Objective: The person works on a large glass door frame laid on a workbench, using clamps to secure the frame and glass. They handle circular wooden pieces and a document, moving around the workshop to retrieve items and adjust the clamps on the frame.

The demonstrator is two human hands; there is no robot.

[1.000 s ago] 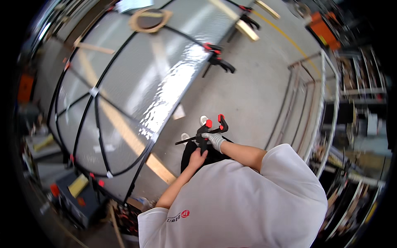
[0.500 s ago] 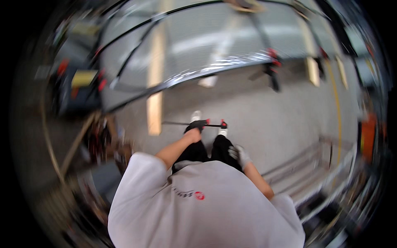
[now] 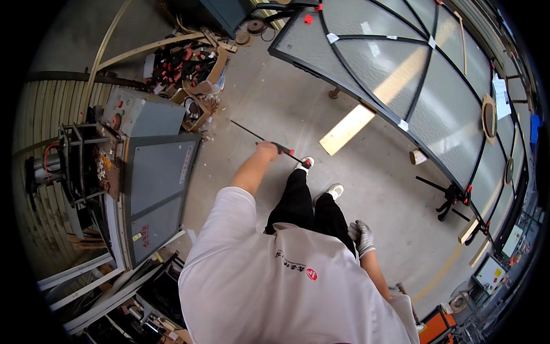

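My left hand (image 3: pixel 267 151) reaches out in front of my body, closed around a black quick-grip bar clamp (image 3: pixel 283 149) with red pads. The clamp's thin bar slants across the view, with one end over my left shoe. Hanging beside my right thigh, my right hand (image 3: pixel 362 237) wears a pale work glove; it holds nothing and its fingers are loosely curled and a little apart. A large glazed panel with a black metal frame (image 3: pixel 344 71) lies ahead to the right, with a wooden board (image 3: pixel 348 129) jutting from under it. Another bar clamp (image 3: pixel 452 198) grips the panel's near edge.
Cardboard boxes (image 3: pixel 216 71) at the far left hold a heap of black and red clamps (image 3: pixel 182 66). A grey machine cabinet (image 3: pixel 157 189) stands close on my left. An orange cabinet (image 3: pixel 438 327) is at the lower right. Grey concrete floor (image 3: pixel 240 103) lies between.
My view has swung left, so the boxes and machine now show and the panel sits farther right. My left hand still holds the clamp; the right stays low at my side.
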